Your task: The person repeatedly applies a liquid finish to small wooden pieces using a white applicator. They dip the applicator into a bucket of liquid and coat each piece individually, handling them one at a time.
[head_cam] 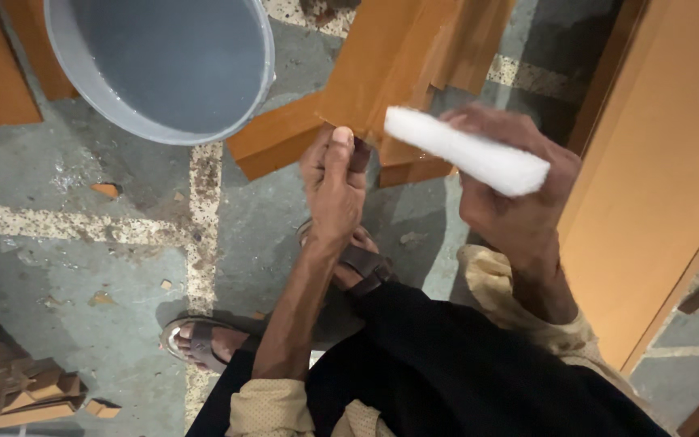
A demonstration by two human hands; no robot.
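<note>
I see right hand (519,194) clenched around white foam block (467,151), held just right of orange wooden piece (366,89). Left hand (335,182) pinches that piece's lower edge, thumb up. Grey bucket (159,65) of water sits left of wooden piece, on concrete floor (82,243). Sandalled feet below it.

The white block (467,151) looks like soft, fibrous foam with a matt, slightly fuzzy surface. The wooden piece (382,77) is smooth, orange-brown and faintly satin, as is the large panel (657,186). The grey bucket (159,65) seems smooth plastic. The floor (82,235) is rough, speckled, matt concrete.
</note>
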